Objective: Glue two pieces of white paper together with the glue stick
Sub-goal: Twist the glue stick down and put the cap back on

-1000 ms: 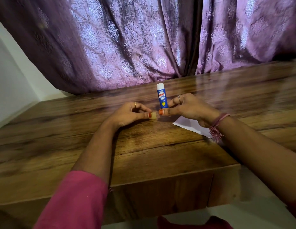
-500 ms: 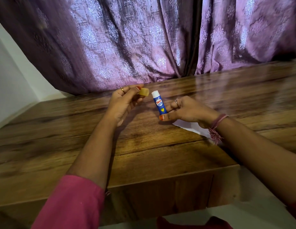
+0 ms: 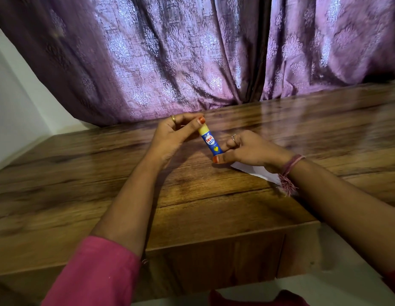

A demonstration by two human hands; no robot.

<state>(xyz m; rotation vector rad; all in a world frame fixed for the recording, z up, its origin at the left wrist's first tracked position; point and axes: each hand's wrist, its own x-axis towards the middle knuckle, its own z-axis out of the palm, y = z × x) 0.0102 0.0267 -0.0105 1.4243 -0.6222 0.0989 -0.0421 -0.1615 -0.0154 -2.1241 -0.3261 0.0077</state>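
Observation:
A small blue glue stick point(image 3: 211, 144) leans to the left above the wooden table point(image 3: 192, 206). My right hand point(image 3: 251, 151) pinches its lower end between thumb and fingers. My left hand point(image 3: 174, 135) pinches the yellow cap point(image 3: 203, 130), which sits on the stick's top end. White paper point(image 3: 256, 172) lies flat on the table under my right hand and wrist; only a corner strip shows, so I cannot tell how many sheets there are.
A purple patterned curtain point(image 3: 192, 58) hangs along the table's far edge. The table's front edge point(image 3: 214, 241) runs just below my forearms. A white wall point(image 3: 13, 102) stands at the left.
My left hand picked the yellow cap up from the table, lifted it and brought it onto the stick's bare white top. My right hand tilted the stick leftward.

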